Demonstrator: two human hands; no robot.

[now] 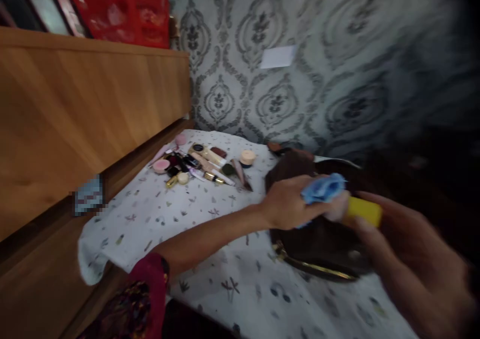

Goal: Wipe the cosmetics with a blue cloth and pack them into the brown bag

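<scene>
While the left hand point(285, 202) clutches blue cloth point(324, 188), the right hand point(414, 244) grips something yellow point(365, 211).

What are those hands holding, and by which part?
The left hand grips a blue cloth by its bunched middle, folds poking out; the right hand holds a blurred object by its yellow end.

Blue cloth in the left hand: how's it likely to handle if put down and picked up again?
Probably floppy: the blue cloth shows soft, crumpled folds where it bulges out of the left hand. Likely light, since it looks like a small fabric wad. Unlikely to roll, given its irregular bunched outline. Blur hides whether it's damp.
</scene>
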